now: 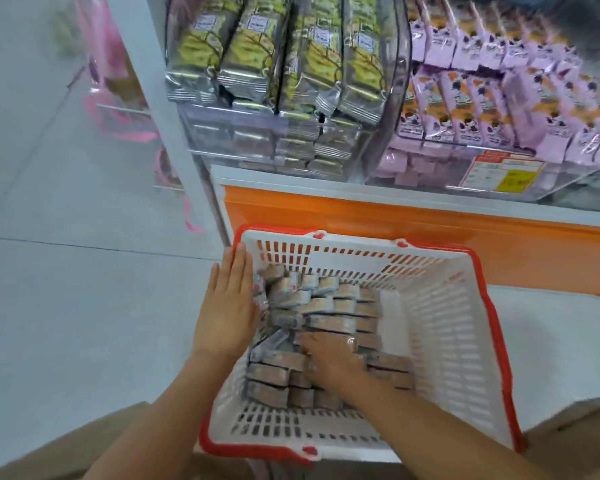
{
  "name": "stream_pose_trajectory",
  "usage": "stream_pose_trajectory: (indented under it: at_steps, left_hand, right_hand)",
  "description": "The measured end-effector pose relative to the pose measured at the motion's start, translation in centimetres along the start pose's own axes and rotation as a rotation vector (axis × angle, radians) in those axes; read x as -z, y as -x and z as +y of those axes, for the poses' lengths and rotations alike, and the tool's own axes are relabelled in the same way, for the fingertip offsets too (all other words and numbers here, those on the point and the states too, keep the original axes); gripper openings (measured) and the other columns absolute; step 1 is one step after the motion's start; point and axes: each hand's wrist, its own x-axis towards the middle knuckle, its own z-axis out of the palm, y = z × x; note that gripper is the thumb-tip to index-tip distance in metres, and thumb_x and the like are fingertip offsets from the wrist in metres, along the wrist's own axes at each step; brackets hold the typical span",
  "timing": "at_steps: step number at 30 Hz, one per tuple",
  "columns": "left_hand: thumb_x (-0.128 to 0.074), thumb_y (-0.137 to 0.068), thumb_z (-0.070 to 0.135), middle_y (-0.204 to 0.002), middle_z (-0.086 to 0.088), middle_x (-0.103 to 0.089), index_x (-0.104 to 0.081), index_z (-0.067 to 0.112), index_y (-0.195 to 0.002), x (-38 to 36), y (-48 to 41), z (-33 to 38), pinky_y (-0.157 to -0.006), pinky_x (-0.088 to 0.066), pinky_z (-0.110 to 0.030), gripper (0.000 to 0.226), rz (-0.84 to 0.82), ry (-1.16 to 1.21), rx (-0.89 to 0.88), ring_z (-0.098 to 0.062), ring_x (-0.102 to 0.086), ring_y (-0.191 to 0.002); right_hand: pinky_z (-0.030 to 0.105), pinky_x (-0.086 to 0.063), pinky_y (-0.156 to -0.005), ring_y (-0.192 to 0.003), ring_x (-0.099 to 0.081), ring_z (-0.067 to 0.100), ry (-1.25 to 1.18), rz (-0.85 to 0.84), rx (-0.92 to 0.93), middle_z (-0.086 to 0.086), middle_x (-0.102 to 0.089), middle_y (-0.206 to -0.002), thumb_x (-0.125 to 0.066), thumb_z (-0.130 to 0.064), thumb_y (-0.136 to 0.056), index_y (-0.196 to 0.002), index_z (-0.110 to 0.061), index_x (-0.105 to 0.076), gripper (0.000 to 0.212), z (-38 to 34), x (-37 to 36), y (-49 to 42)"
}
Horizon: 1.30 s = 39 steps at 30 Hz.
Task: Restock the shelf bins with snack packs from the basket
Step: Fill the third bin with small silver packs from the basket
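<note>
A white basket (444, 327) with a red rim stands on the floor below the shelf, holding several small grey-blue snack packs (329, 306) stacked in rows. My left hand (231, 303) lies flat with straight fingers against the basket's left side. My right hand (329, 360) is down inside the basket, its fingers curled into the packs near the middle; which pack it grips is hidden. Above, a clear shelf bin (222, 129) holds long green-and-silver packs (267, 53), and a second clear bin (409, 98) to the right holds purple-and-orange packs (499, 95).
An orange and white shelf base (395, 216) runs just behind the basket. A white upright post (160, 109) stands left of the bins, with pink items (101, 57) hanging beyond it. Pale tiled floor (66, 271) lies to the left.
</note>
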Motion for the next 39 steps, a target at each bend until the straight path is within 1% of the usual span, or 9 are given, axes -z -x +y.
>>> stream_pose_trajectory:
  at_steps: [7,9,12,15,24,28,31,35,39]
  left_hand:
    - [-0.038,-0.100,0.036,-0.160,-0.014,0.020,0.015,0.009,-0.149,0.3,0.1,0.7,-0.121,0.008,-0.055,0.077,-0.072,-0.178,0.049,-0.031,0.020,-0.149]
    - [-0.045,-0.098,0.036,-0.163,-0.016,0.005,-0.004,0.010,-0.155,0.8,-0.1,1.2,-0.118,0.015,-0.055,0.075,-0.064,-0.146,0.027,-0.034,0.010,-0.151]
    - [-0.045,-0.094,0.036,-0.155,-0.011,-0.039,-0.046,0.015,-0.146,1.3,-0.7,3.3,-0.122,-0.002,-0.041,0.056,-0.083,0.163,-0.117,-0.035,-0.025,-0.147]
    - [-0.049,-0.102,0.035,-0.146,0.006,-0.045,-0.045,0.022,-0.146,3.3,-1.4,8.0,-0.107,-0.023,-0.010,0.047,-0.228,0.609,-0.189,-0.012,-0.037,-0.137]
    - [-0.053,-0.101,0.016,-0.121,0.000,-0.068,-0.056,0.009,-0.131,10.3,-4.0,19.3,-0.092,-0.050,-0.023,0.030,-0.184,1.272,-0.180,-0.009,-0.064,-0.110]
    - [-0.048,-0.101,0.005,-0.122,-0.005,-0.067,-0.052,0.002,-0.132,12.3,-4.9,23.6,-0.092,-0.048,-0.020,0.032,-0.238,1.372,-0.282,-0.011,-0.064,-0.112]
    - [-0.048,-0.102,0.028,-0.142,0.014,-0.051,-0.046,0.018,-0.140,13.1,-5.9,25.9,-0.109,-0.033,-0.016,0.039,-0.165,1.153,-0.439,-0.001,-0.045,-0.132]
    - [-0.040,-0.100,0.026,-0.162,0.001,-0.022,-0.028,0.015,-0.155,14.0,-8.6,27.0,-0.124,0.000,-0.033,0.057,0.392,0.397,-0.598,-0.015,-0.010,-0.151]
    - [-0.053,-0.091,0.024,-0.165,-0.011,-0.003,-0.007,0.007,-0.157,13.5,-10.3,27.5,-0.123,0.004,-0.046,0.081,0.357,0.062,-0.514,-0.027,0.003,-0.153]
  right_hand:
    - [0.033,-0.047,-0.077,-0.096,-0.055,0.018,-0.332,0.237,0.130,0.002,-0.060,-0.108,-0.070,-0.026,-0.084,-0.113,-0.017,-0.059,0.032,1.2,4.4,1.4]
    - [0.029,-0.048,-0.075,-0.087,-0.056,0.010,-0.463,0.322,0.165,-0.004,-0.062,-0.098,-0.072,-0.026,-0.084,-0.108,-0.019,-0.062,0.027,2.2,6.2,2.7]
    - [0.013,-0.043,-0.069,-0.081,-0.056,-0.003,-0.589,0.441,0.184,-0.018,-0.057,-0.086,-0.073,-0.024,-0.085,-0.108,-0.018,-0.061,0.027,3.7,9.2,5.5]
    - [0.017,-0.045,-0.070,-0.079,-0.057,0.002,-0.713,0.581,0.223,-0.010,-0.059,-0.088,-0.075,-0.025,-0.084,-0.113,-0.021,-0.059,0.033,4.8,12.4,9.0]
    - [0.026,-0.051,-0.078,-0.099,-0.063,0.010,-0.838,0.892,0.305,-0.004,-0.065,-0.113,-0.081,-0.017,-0.079,-0.124,-0.020,-0.049,0.056,9.0,18.2,18.8]
    - [0.021,-0.047,-0.072,-0.086,-0.061,0.007,-0.764,0.980,0.289,-0.011,-0.066,-0.101,-0.079,-0.014,-0.081,-0.112,-0.019,-0.057,0.039,11.2,18.0,22.2]
    - [0.018,-0.046,-0.069,-0.079,-0.059,0.009,-0.752,1.123,0.245,-0.001,-0.067,-0.096,-0.078,-0.009,-0.081,-0.106,-0.011,-0.059,0.031,13.4,19.3,24.6]
    - [0.018,-0.047,-0.066,-0.074,-0.057,0.004,-0.710,1.364,0.112,-0.006,-0.063,-0.088,-0.076,-0.010,-0.083,-0.103,-0.020,-0.058,0.028,18.0,23.2,27.3]
    - [0.020,-0.048,-0.062,-0.065,-0.053,-0.001,-0.646,1.487,-0.033,-0.005,-0.058,-0.077,-0.072,-0.015,-0.086,-0.099,-0.016,-0.060,0.018,22.1,27.4,27.2]
